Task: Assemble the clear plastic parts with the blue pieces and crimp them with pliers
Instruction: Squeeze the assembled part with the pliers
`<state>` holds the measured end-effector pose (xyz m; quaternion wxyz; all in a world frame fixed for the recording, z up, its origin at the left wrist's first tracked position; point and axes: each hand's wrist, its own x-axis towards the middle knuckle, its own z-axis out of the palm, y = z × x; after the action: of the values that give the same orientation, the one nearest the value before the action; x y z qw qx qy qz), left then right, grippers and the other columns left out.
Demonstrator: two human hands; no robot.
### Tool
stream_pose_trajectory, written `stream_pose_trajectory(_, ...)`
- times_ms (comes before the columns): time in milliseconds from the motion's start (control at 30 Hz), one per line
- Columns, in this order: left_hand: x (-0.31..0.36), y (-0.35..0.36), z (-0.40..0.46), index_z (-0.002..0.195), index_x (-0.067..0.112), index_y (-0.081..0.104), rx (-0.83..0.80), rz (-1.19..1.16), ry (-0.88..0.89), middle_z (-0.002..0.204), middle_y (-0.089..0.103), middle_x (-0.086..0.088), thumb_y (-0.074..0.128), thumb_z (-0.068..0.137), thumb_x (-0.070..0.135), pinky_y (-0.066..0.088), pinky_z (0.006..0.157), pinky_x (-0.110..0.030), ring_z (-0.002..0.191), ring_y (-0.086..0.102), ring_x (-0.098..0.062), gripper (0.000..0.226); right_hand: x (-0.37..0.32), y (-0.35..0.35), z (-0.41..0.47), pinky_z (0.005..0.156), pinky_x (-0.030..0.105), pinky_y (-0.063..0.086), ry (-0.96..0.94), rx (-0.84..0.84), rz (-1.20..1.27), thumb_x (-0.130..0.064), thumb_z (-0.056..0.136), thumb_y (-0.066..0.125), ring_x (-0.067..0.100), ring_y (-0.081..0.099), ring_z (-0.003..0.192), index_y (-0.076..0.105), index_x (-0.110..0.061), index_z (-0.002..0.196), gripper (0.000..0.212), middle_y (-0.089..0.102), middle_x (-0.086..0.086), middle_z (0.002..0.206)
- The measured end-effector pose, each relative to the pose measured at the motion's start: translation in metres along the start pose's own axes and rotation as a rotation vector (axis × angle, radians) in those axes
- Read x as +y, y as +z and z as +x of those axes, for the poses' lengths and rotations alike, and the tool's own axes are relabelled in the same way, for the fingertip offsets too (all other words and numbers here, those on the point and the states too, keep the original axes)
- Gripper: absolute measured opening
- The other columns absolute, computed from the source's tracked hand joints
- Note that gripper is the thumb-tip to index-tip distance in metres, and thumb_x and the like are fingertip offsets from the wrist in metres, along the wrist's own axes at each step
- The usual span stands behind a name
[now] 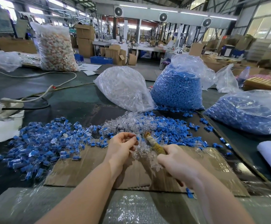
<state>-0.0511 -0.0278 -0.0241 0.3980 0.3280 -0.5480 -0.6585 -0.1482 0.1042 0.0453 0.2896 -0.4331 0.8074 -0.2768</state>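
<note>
- Left hand [122, 145] has its fingers curled in, pinching a small blue piece [137, 138] at the fingertips. Looks like there's a clear part around it too, but it's too see-through to swear by.
- Right hand [178, 164] is wrapped around the handles of the pliers [153, 143], which are bound in yellowish tape. That grip is closed tight on the tool, nose pointing up toward the left hand's piece.
- So my read: this is the crimp step, or the instant just before it. One piece is held up and the tool is right beside it.
- Next move needs the pliers nose lined up on the piece and a squeeze, with the left fingers kept clear of the bite.
- Between the hands there's a loose heap of clear parts [145, 153] on the cardboard [86, 165].
- Further out: a big spread of what look like assembled blue-and-clear units [47, 143] to the left, loose blue bits [168, 126] ahead.
- Back on the counter [76, 97]: a clear-parts bag [123, 89] and two blue bags [178, 88].
- Hard to see: the pliers' jaws are lost against the clear clutter, so I can't tell if they're on the piece yet. The lower handle is hidden by the right hand.
</note>
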Motion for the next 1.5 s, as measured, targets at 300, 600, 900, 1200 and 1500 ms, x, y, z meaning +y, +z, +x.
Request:
stream_pose_trajectory(300,-0.006,-0.001,0.003,0.086,0.011,0.062,0.106,0.006,-0.072,0.069,0.062,-0.005,0.059,0.088,0.002,0.042,0.043,-0.014,0.045,0.051,-0.003,0.009,0.000,0.006,-0.003,0.065,0.035,0.031,0.017,-0.142,0.169,-0.003,0.085,0.045,0.023,0.039,0.071,0.042,-0.014,0.071,0.018,0.039,0.008,0.070)
stream_pose_trajectory(600,-0.002,0.002,0.004,0.089,0.009,0.063,0.147,-0.008,-0.086,0.070,0.062,-0.005,0.060,0.088,0.003,0.046,0.051,-0.019,0.054,0.053,-0.009,0.007,-0.002,0.004,-0.001,0.069,0.035,0.029,-0.021,-0.153,0.263,0.002,0.083,0.044,0.023,0.038,0.076,0.047,-0.010,0.082,0.013,0.041,0.012,0.083)
stream_pose_trajectory(900,0.003,0.003,0.005,0.086,0.010,0.062,0.127,0.024,-0.104,0.074,0.063,-0.009,0.060,0.088,0.004,0.046,0.053,-0.025,0.057,0.054,-0.014,0.006,0.001,0.000,0.002,0.070,0.036,0.027,-0.011,-0.178,0.260,0.000,0.083,0.045,0.024,0.037,0.077,0.048,-0.012,0.084,0.012,0.040,0.011,0.083)
stream_pose_trajectory(1200,0.002,0.003,0.006,0.089,0.009,0.062,0.144,0.017,-0.130,0.073,0.061,-0.007,0.058,0.089,0.002,0.045,0.048,-0.018,0.053,0.052,-0.008,0.008,-0.004,0.003,0.002,0.067,0.035,0.031,-0.026,-0.171,0.185,-0.003,0.084,0.045,0.022,0.041,0.074,0.046,-0.011,0.078,0.011,0.043,0.011,0.082)
stream_pose_trajectory(1500,-0.003,0.007,0.004,0.086,0.010,0.063,0.158,-0.043,-0.140,0.072,0.062,-0.008,0.059,0.087,0.001,0.051,0.067,-0.037,0.062,0.055,-0.015,0.010,-0.008,0.004,-0.004,0.038,0.014,0.026,-0.133,-0.109,-0.038,-0.004,0.090,0.042,0.005,0.032,0.044,0.039,-0.018,0.064,0.030,0.040,-0.004,0.060)
